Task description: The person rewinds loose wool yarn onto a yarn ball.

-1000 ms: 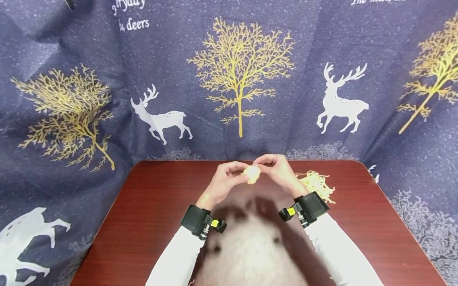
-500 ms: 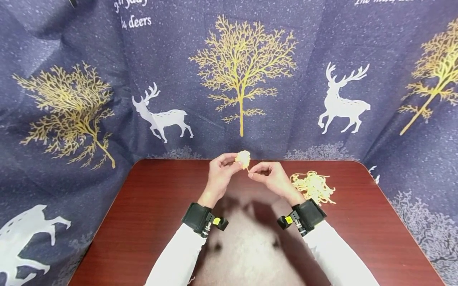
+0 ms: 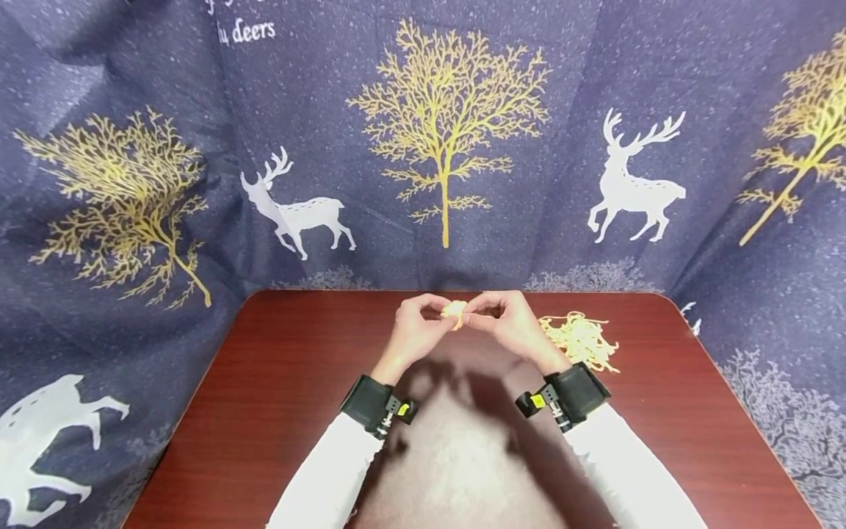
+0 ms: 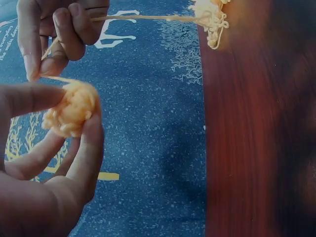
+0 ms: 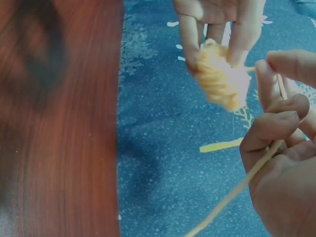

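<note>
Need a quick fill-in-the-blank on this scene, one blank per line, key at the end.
1. The right hand pinches the strand, while the ball of yarn is held in the ____ hand.
2. Seen from the person's place, the loose pile of yarn lies on the ____ half of the table.
3. The sleeves are ____ in color.
4. Behind the table, the cloth shows yellow ____ and white deer.

Missing words: left; right; white; trees.

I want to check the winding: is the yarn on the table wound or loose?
Loose: the yarn lies on the table in a tangled spread of strands, unlike the compact ball the left hand holds.
</note>
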